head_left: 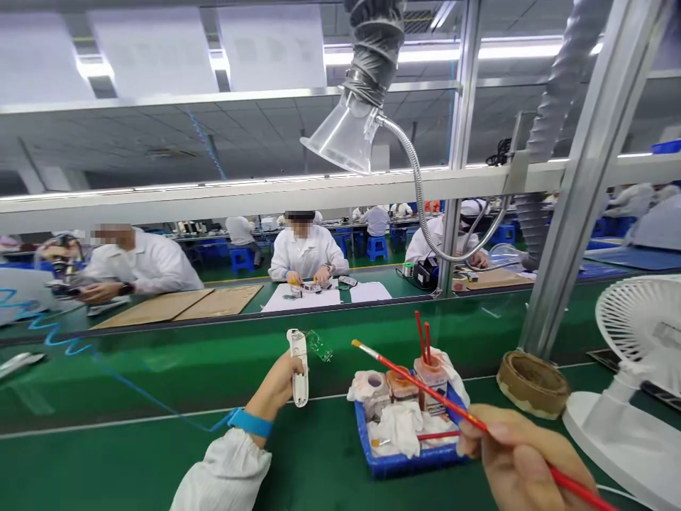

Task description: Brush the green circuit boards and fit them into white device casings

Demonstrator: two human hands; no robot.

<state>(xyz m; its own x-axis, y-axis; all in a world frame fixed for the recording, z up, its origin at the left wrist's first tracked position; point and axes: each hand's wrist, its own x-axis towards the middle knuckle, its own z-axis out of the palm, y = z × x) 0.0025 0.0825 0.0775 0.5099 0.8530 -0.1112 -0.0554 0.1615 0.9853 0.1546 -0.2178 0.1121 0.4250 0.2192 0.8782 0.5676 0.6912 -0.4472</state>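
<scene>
item: white casing (299,369), long and narrow, standing roughly upright in the left hand (281,380). the left hand is closed around its left side, thumb laid across the front; a blue wrist strap (250,423) sits below, with a coiled blue cord (133,387) running off to the left.

item: green circuit board (319,345), tilted, just beside the upper right of the white casing; whether the two are joined cannot be told.

item: red brush (425,387), pinched between thumb and fingers of the right hand (524,454). its pale tip points up and left, toward the green circuit board and apart from it. the white casing lies well to the left of the right hand.

item: blue tray (409,465), on the green surface (313,461) between the two hands, under the red brush. contents: three small jars (403,385), crumpled white cloths (396,428), a second brush (436,436) lying across the cloths, and two red handles (424,337) upright in the right-hand jar.

item: roll of brown tape (533,385), right of the blue tray.

item: white fan (641,341), at the right edge, beside the roll of brown tape.

item: clear funnel hood (343,135), hanging overhead from a ribbed hose (375,42).
</scene>
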